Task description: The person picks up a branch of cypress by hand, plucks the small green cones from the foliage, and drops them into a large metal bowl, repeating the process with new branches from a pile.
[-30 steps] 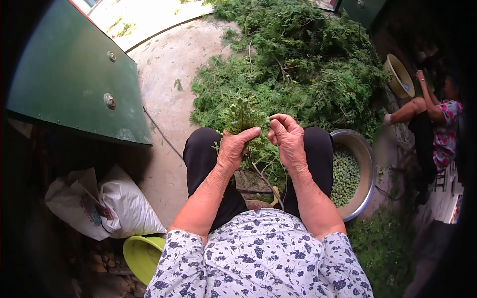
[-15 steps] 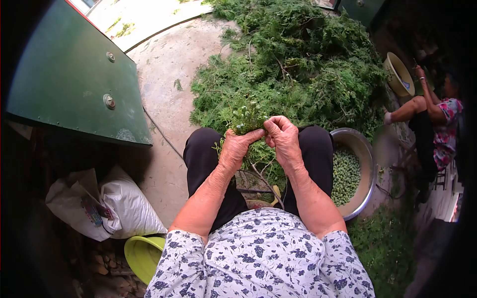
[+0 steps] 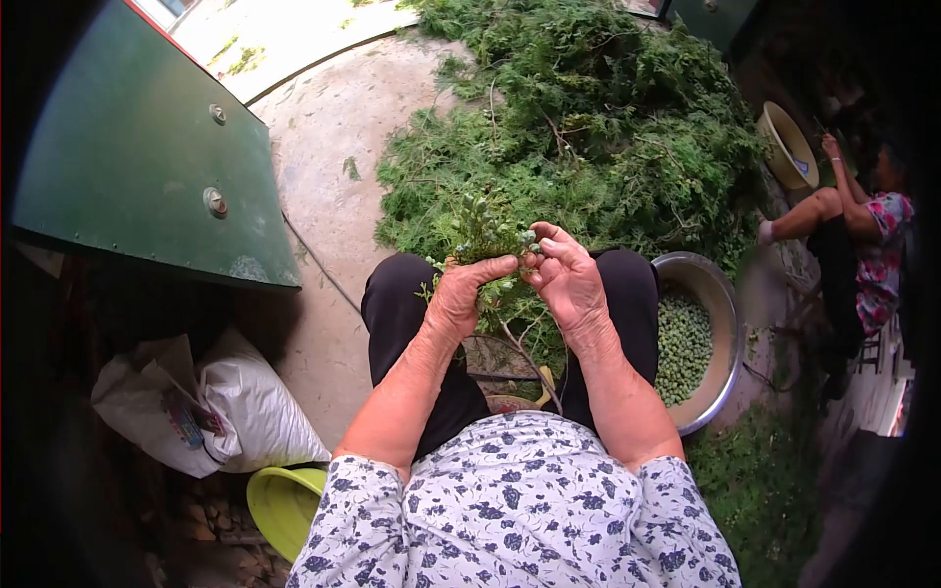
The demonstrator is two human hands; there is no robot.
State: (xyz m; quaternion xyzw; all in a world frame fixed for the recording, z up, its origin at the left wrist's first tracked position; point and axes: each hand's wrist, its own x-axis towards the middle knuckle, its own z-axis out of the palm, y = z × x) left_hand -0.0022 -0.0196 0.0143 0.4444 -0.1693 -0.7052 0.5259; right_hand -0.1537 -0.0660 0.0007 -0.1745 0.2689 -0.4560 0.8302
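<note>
Between my knees, my left hand (image 3: 465,290) is closed around a green sprig (image 3: 480,227) that carries small pale cones. Touching the sprig's right side, my right hand (image 3: 569,279) has its thumb and fingertips bent together at a small bluish-green cone (image 3: 532,247). A thin woody stem (image 3: 524,351) runs down from below the hands toward my lap. Beside my right knee stands a metal basin (image 3: 726,377) partly filled with green cones (image 3: 683,348).
A large heap of green branches (image 3: 608,137) lies ahead. On the left are a green metal panel (image 3: 147,147), a white sack (image 3: 257,402) and a yellow-green basin (image 3: 284,510). At the right, another person (image 3: 877,225) sits near a yellow basin (image 3: 784,147).
My right hand has turned slightly and its fingers have spread a little, showing a cone at their tips. The sprig in my left hand has shifted slightly.
</note>
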